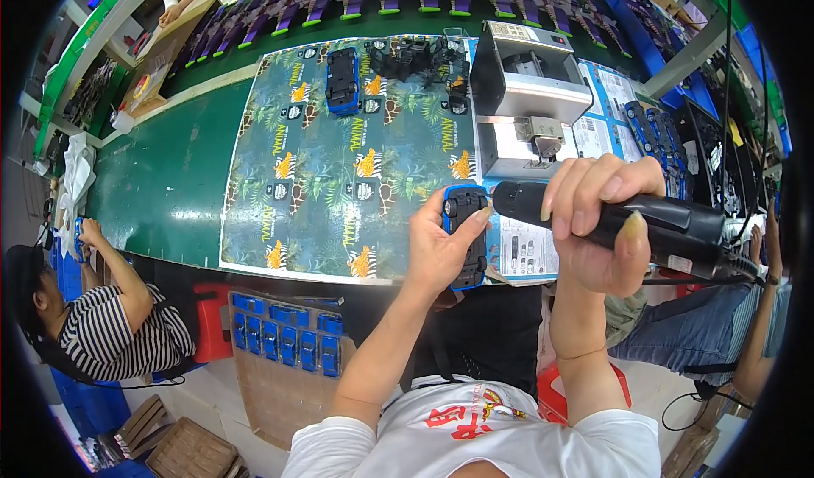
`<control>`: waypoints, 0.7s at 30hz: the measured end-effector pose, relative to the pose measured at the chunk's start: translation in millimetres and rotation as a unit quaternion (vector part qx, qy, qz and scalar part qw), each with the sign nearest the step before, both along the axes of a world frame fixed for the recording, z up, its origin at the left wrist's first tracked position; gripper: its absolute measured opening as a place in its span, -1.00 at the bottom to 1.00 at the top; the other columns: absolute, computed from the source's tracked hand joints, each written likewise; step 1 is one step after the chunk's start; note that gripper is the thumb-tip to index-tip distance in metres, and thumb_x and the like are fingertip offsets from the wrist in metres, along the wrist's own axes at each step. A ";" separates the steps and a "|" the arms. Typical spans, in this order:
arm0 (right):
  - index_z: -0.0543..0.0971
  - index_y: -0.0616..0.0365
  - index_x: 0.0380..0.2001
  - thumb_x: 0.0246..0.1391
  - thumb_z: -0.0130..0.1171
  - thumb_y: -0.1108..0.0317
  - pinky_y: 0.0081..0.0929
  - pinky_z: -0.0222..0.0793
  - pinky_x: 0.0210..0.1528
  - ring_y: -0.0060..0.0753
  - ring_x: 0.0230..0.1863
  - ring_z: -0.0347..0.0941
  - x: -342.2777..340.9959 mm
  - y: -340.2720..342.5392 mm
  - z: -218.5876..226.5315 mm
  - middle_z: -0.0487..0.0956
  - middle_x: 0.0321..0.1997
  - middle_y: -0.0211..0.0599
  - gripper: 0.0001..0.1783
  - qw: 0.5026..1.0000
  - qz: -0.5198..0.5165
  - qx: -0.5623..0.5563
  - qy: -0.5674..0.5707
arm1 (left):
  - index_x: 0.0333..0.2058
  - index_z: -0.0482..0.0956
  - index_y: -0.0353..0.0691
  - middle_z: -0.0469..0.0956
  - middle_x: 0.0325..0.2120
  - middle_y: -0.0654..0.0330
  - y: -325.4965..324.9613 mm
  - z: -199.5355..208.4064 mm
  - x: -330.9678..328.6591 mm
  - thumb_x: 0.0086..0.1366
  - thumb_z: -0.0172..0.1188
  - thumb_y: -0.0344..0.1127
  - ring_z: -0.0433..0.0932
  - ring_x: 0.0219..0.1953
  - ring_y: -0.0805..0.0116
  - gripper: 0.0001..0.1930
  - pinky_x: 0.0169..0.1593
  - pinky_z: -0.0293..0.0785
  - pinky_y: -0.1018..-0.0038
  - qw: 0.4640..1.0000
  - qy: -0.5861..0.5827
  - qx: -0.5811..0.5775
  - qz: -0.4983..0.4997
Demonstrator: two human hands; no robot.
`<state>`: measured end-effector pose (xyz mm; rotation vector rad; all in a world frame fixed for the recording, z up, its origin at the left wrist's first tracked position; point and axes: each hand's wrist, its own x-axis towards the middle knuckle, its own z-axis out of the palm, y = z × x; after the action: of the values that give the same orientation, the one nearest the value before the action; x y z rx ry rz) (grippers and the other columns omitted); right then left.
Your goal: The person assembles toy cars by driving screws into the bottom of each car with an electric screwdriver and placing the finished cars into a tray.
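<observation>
My left hand (434,245) grips a blue toy car (475,262) at the table's front edge, its black underside turned up and my thumb lying across it. In my right hand (604,211) is a black electric screwdriver (674,228), held nearly level with a cord leaving its rear end. The screwdriver's nose points left, close to the toy car; whether the bit touches a screw cannot be made out. Farther off, a second blue toy car (342,83) lies underside up on the printed sheet (326,173).
A grey screw-feeder-like machine (534,92) stands behind my right hand. Black plastic parts (411,58) lie beside it. Several blue cars (653,139) sit at right; more fill a cardboard box (280,393) below left. Beyond runs a belt of purple-green pieces. A striped-shirt co-worker (119,329) sits left.
</observation>
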<state>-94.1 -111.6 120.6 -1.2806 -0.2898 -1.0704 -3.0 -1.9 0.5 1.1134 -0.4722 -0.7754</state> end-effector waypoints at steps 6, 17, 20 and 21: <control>0.36 0.20 -0.22 0.19 0.05 0.21 -0.43 0.33 -0.41 -0.49 -0.61 0.34 7.8 1.8 -7.9 0.40 -0.54 -0.32 -0.72 0.999 -0.021 -0.029 0.009 | -0.14 0.53 -0.36 0.63 -0.37 0.24 -0.5 0.9 -1.0 0.25 0.31 -0.42 0.59 -0.36 0.56 -0.75 -0.25 0.54 0.57 1.000 0.002 0.003 0.004; 0.38 0.19 -0.23 0.19 0.08 0.23 -0.42 0.33 -0.42 -0.47 -0.60 0.35 14.5 8.3 -9.9 0.41 -0.55 -0.34 -0.75 0.998 -0.050 -0.023 0.039 | -0.15 0.53 -0.35 0.63 -0.39 0.25 0.2 2.6 0.2 0.24 0.30 -0.45 0.58 -0.37 0.59 -0.77 -0.26 0.53 0.59 1.000 -0.016 0.010 0.005; 0.38 0.18 -0.23 0.18 0.09 0.23 -0.42 0.33 -0.42 -0.47 -0.61 0.35 13.0 9.6 -9.2 0.41 -0.55 -0.35 -0.75 0.997 -0.051 -0.030 0.056 | -0.15 0.53 -0.36 0.63 -0.39 0.24 0.7 7.0 -0.2 0.24 0.30 -0.46 0.58 -0.37 0.58 -0.77 -0.26 0.53 0.58 1.000 -0.024 0.014 0.007; 0.38 0.18 -0.23 0.18 0.08 0.23 -0.42 0.33 -0.42 -0.49 -0.63 0.34 12.7 8.8 -8.1 0.41 -0.55 -0.35 -0.75 0.997 -0.051 -0.039 0.049 | -0.15 0.53 -0.36 0.63 -0.39 0.24 -0.1 6.2 -0.1 0.24 0.30 -0.46 0.58 -0.37 0.58 -0.77 -0.26 0.53 0.58 1.000 -0.024 0.014 0.008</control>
<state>-81.4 -102.8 112.5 -1.4245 -0.1957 -1.0871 -3.1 -2.0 6.7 1.1623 -0.4933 -0.7442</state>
